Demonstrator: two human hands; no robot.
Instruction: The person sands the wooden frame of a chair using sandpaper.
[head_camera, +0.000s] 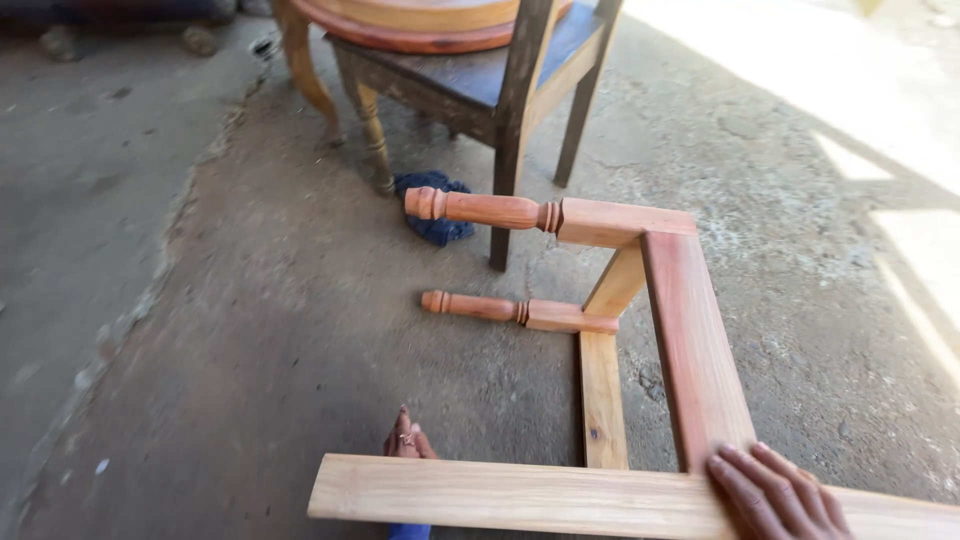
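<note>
We see bright daylight coming from the upper right, where the concrete floor (880, 110) is overexposed with glare. The left side lies in soft shade. Edges look slightly stretched; focus stays sharp.

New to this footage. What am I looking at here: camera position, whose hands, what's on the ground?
There is one picture, from a camera worn on a person's head, looking down at their own bare hands. No robot is involved.

The right hand lies flat, fingers spread, on a pale wooden plank that runs across the bottom of the view. The left hand, wearing a ring, shows only partly behind the plank's far edge; whether it grips anything cannot be told.

Beyond the plank, a reddish wooden furniture frame lies on its side on the concrete floor, its two turned legs pointing left. Farther back stand a dark wooden chair and a blue rag on the floor beside it.
</note>
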